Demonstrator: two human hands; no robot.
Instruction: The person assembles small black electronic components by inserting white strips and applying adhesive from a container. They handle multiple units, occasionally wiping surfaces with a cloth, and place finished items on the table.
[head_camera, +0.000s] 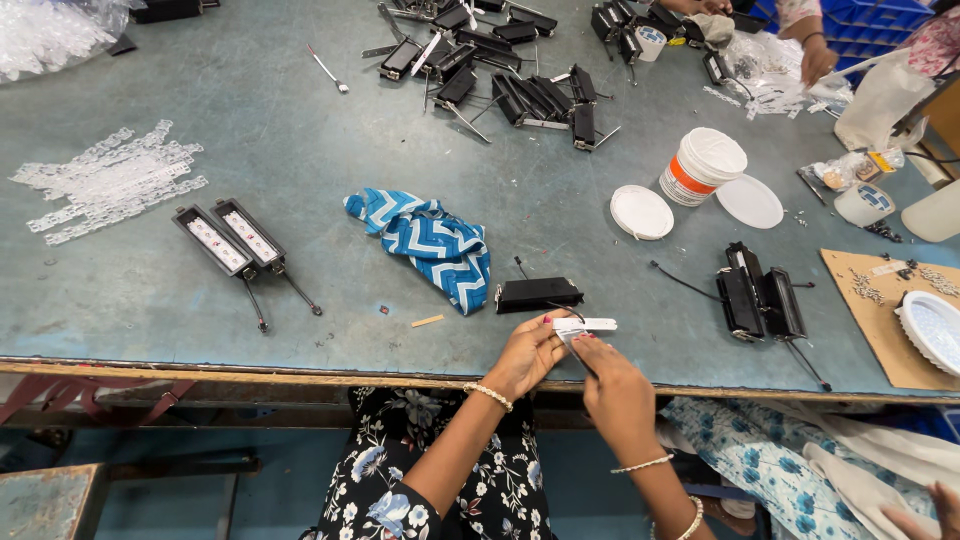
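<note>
I have my left hand (528, 355) and right hand (615, 390) pinched together on a small white strip (585, 325) at the table's (300, 150) near edge, just before the black housing (538, 294), which I judge it fits next, needing careful alignment.

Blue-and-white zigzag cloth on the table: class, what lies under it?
The cloth lies bunched on the grey-green table. Only tabletop shows around its edges; anything beneath its folds is covered.
</note>
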